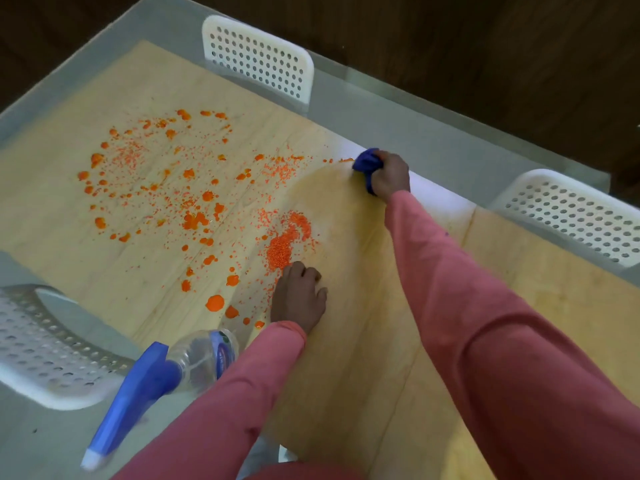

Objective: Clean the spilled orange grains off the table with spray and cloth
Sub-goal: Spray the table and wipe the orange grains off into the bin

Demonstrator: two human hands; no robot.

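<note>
Head view looks down on a glass-topped table [433, 133], and the right hand [389, 176] is out at the far edge, fingers bunched tight round a blue cloth [366, 164] pressed to the surface. Most of that cloth is swallowed by the fist, so its size is hard to judge. Left hand [299, 296] rests on the table with fingers curled under, holding nothing, right against a heap of orange grains [282, 249]. More grains and wet orange blots scatter off to the left. A spray bottle [156, 382] lies on its side near the left sleeve [221, 393], which covers part of its clear body; the label is unreadable. Three white perforated chairs [258, 58] show only in part.
</note>
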